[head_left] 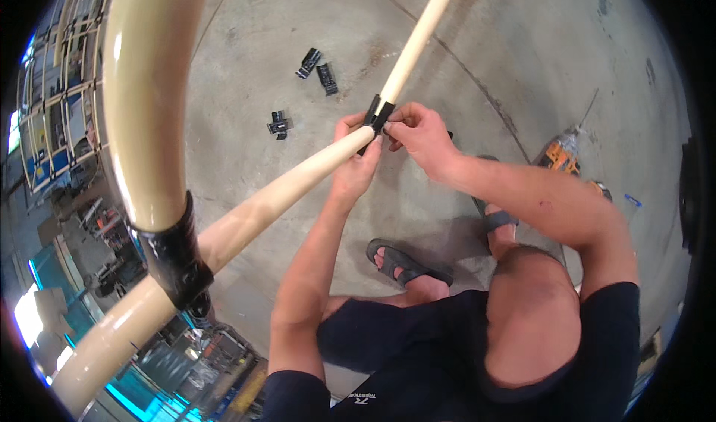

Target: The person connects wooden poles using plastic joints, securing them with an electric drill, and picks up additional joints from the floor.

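A long cream-coloured pipe (287,193) runs slantwise across the view, with a black pipe joint (380,116) fitted around it near the middle. My left hand (355,170) is closed around the joint from below and the left, its thumb on the near side. At the joint's right edge, my right hand (419,132) pinches with thumb and forefinger; whatever lies between those fingertips is too small and hidden to name. On the floor beyond my left hand lie several loose black joint pieces (327,79), including a small group (278,126) nearer to me.
A thick cream upright pipe (153,86) rises close by at left, tied to the long pipe by another black joint (173,261). An orange power drill (561,155) with a long bit rests on the concrete floor (522,64) at right, near a blue marker-like item (632,200). Pipe racks (67,86) stand far left.
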Demonstrator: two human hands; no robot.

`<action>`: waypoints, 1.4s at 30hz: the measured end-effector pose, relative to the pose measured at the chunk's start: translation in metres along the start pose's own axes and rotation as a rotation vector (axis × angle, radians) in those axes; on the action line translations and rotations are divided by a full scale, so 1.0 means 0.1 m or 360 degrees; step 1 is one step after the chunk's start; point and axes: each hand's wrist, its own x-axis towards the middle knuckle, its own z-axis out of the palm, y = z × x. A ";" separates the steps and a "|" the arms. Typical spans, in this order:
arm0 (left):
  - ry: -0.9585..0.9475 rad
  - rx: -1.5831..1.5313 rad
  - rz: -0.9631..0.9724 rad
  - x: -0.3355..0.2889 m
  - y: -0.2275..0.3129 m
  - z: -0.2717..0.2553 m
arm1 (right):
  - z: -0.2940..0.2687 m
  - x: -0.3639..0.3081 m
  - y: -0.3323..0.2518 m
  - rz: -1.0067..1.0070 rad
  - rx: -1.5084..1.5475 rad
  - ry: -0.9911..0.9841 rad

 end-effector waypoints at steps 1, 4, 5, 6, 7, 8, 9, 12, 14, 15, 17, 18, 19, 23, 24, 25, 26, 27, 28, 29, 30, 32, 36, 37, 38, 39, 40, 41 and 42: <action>-0.0022 0.0061 0.0010 0.01 0.02 0.00 | -0.01 0.01 -0.04 -0.0041 -0.0248 -0.0020; -0.0053 -0.0063 -0.0035 0.00 0.01 -0.04 | 0.03 0.05 -0.20 -0.0173 -0.0749 -0.0101; -0.0083 -0.0042 -0.0029 0.04 0.04 -0.03 | 0.02 0.08 -0.21 -0.0157 -0.0815 -0.0077; -0.0126 -0.0036 -0.0028 0.05 0.02 -0.03 | 0.02 0.05 -0.15 -0.0156 -0.0796 -0.0038; -0.0133 -0.0005 -0.0027 0.02 -0.01 -0.04 | 0.05 0.00 -0.06 -0.0161 -0.0627 0.0057; -0.0135 0.0029 -0.0010 0.05 -0.04 -0.04 | 0.07 -0.01 0.00 -0.0184 -0.0459 0.0145; -0.0163 -0.0099 -0.0041 0.04 0.09 -0.03 | 0.13 -0.06 0.05 -0.0189 -0.0424 0.0174; -0.0184 -0.0167 0.0046 0.06 0.01 -0.01 | 0.34 -0.19 0.22 -0.0191 0.0373 0.0432; -0.0195 -0.0212 -0.0019 0.05 0.01 -0.01 | 0.43 -0.20 0.33 -0.0344 0.0429 0.0586; -0.0174 -0.0169 -0.0033 0.04 0.04 -0.01 | 0.49 -0.23 0.35 -0.0347 0.0561 0.0653; -0.0161 -0.0122 -0.0048 0.03 0.05 -0.01 | 0.54 -0.23 0.41 -0.0347 0.0597 0.0699; -0.0183 -0.0169 -0.0040 0.04 0.05 -0.02 | 0.56 -0.22 0.43 -0.0352 0.0620 0.0724; -0.0203 -0.0219 -0.0030 0.04 0.03 -0.03 | 0.57 -0.22 0.44 -0.0353 0.0624 0.0732; -0.0241 -0.0255 -0.0131 0.07 -0.05 -0.14 | 0.65 -0.19 0.50 -0.0477 0.0626 0.0846; -0.0325 -0.0522 -0.0157 0.09 -0.06 -0.19 | 0.68 -0.18 0.52 -0.0463 0.0606 0.0892; -0.0407 -0.0789 -0.0183 0.12 -0.06 -0.24 | 0.72 -0.17 0.53 -0.0463 0.0604 0.0898; -0.0417 -0.0791 -0.0190 0.15 -0.05 -0.26 | 0.75 -0.16 0.56 -0.0547 0.0655 0.0912; -0.0399 -0.0757 -0.0316 0.19 -0.01 -0.27 | 0.76 -0.14 0.58 -0.0630 0.0707 0.0925; -0.0381 -0.0720 -0.0443 0.22 0.01 -0.29 | 0.75 -0.13 0.60 -0.0627 0.0708 0.0934; -0.0435 -0.0607 -0.0395 0.26 0.00 -0.32 | 0.75 -0.13 0.61 -0.0645 0.0680 0.0931; -0.0438 -0.0602 -0.0401 0.29 0.00 -0.33 | 0.76 -0.14 0.62 -0.0663 0.0652 0.0928; -0.0520 -0.0749 -0.0476 0.35 0.01 -0.33 | 0.75 -0.11 0.64 -0.0689 0.0637 0.0957; -0.0441 -0.0780 -0.0500 0.34 -0.06 -0.29 | 0.74 -0.08 0.68 -0.0695 0.0750 0.0978; -0.0410 -0.0787 -0.0476 0.31 -0.08 -0.29 | 0.73 -0.08 0.69 -0.0690 0.0756 0.0988; -0.0418 -0.0781 -0.0485 0.28 -0.09 -0.29 | 0.73 -0.07 0.71 -0.0668 0.0714 0.0953; -0.0409 -0.0797 -0.0407 0.27 -0.10 -0.28 | 0.73 -0.07 0.72 -0.0647 0.0671 0.0918; -0.0400 -0.0814 -0.0328 0.26 -0.12 -0.28 | 0.72 -0.07 0.73 -0.0642 0.0677 0.0929; -0.0491 -0.0856 -0.0321 0.27 -0.13 -0.30 | 0.73 -0.07 0.73 -0.0649 0.0634 0.0931; -0.0492 -0.0852 -0.0331 0.26 -0.15 -0.31 | 0.73 -0.08 0.73 -0.0655 0.0590 0.0930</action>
